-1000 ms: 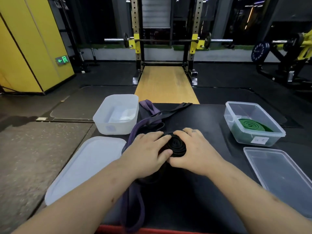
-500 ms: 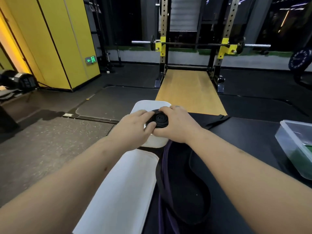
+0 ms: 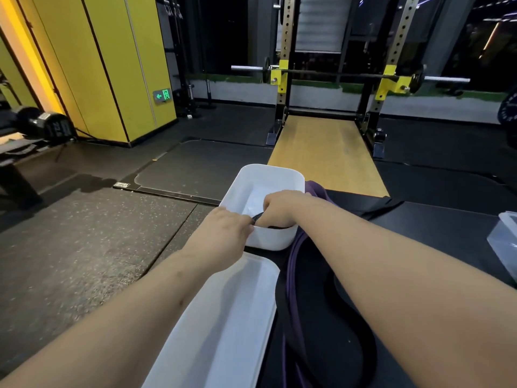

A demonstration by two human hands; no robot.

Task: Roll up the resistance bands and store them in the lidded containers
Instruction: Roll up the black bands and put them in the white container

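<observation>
Head view: I have both hands down inside the white container (image 3: 291,177), which sits in the middle of the frame at the far left corner of the black table (image 3: 436,228). The rolled black band (image 3: 258,217) is between them, low in the near end of the tub. My left hand (image 3: 225,233) curls its fingers over the near rim onto the roll's edge. My right hand (image 3: 279,210) has its fingers bent down around the other side. The fingertips are hidden below the rim, so I cannot tell how tightly they pinch.

As I judge it, this roll is as good as stored and only needs letting go. The white lid (image 3: 223,317) lies off, at lower centre, just beside the tub, so closing is yet to come. The purple band (image 3: 296,275) lies unrolled right of the lid, running down out of frame, with a loose black loop (image 3: 369,345) beside it. Both seem left to roll. A clear container (image 3: 505,242) shows at the right edge, and its contents are cut off.
</observation>
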